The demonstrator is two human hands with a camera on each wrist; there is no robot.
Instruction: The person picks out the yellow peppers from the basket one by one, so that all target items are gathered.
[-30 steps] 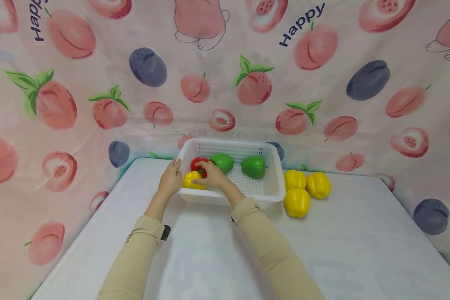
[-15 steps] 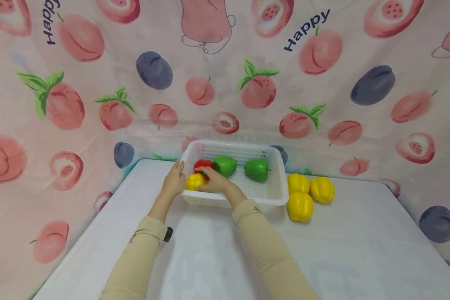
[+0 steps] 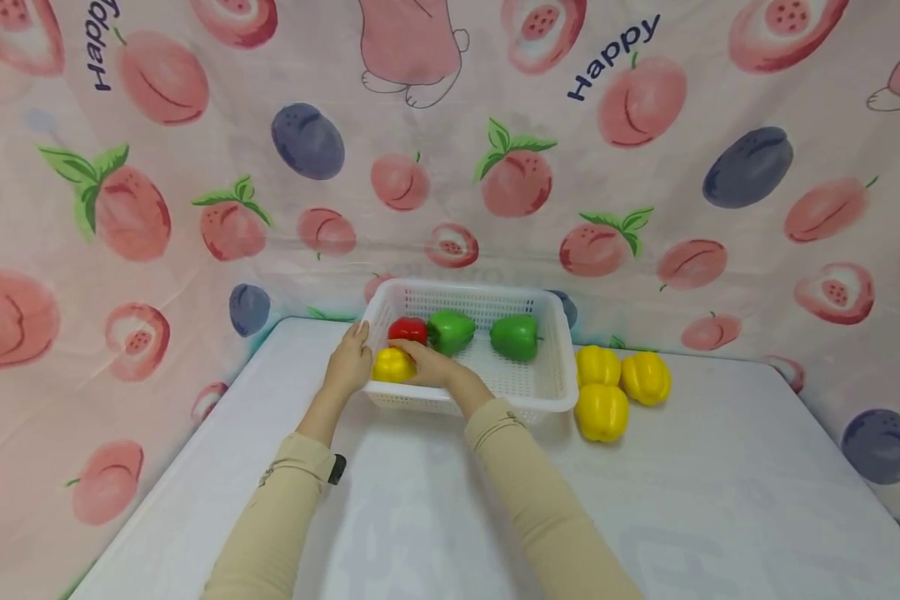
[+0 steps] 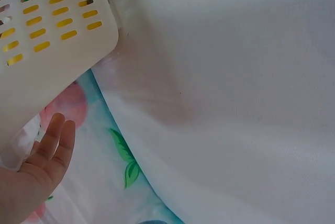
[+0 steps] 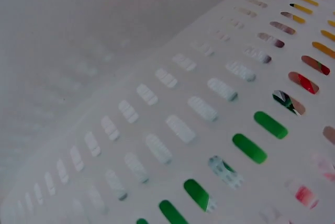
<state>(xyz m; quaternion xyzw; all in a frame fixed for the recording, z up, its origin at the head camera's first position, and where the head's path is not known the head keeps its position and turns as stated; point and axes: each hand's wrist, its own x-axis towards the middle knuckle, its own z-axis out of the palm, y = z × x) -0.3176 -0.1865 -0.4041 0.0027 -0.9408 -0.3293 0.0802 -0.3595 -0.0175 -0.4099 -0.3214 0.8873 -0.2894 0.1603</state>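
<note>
A white plastic basket (image 3: 487, 404) holds a yellow bell pepper (image 3: 393, 365), a red bell pepper (image 3: 408, 330) and two green bell peppers, one near the middle (image 3: 451, 332) and one farther right (image 3: 515, 337). My right hand (image 3: 433, 365) reaches over the front rim and grips the yellow pepper from its right side, fingers behind it. At the basket's left end my left hand (image 3: 350, 360) rests against the rim. In the left wrist view its fingers (image 4: 52, 143) look fairly straight; its thumb is hidden there. The right wrist view shows only the slotted wall (image 5: 178, 130), with the right hand mostly hidden behind it.
Just right of the basket, three yellow bell peppers sit on the white table (image 3: 720, 467): one in front (image 3: 602, 412), one behind it (image 3: 597, 365) and one to the right (image 3: 646, 377). A fruit-printed cloth (image 3: 450, 150) hangs close behind the basket.
The right hand's fingers have lowered and closed around the yellow pepper in the basket, uncovering more of the red one. The left hand stays at the rim. The head view has shifted slightly.
</note>
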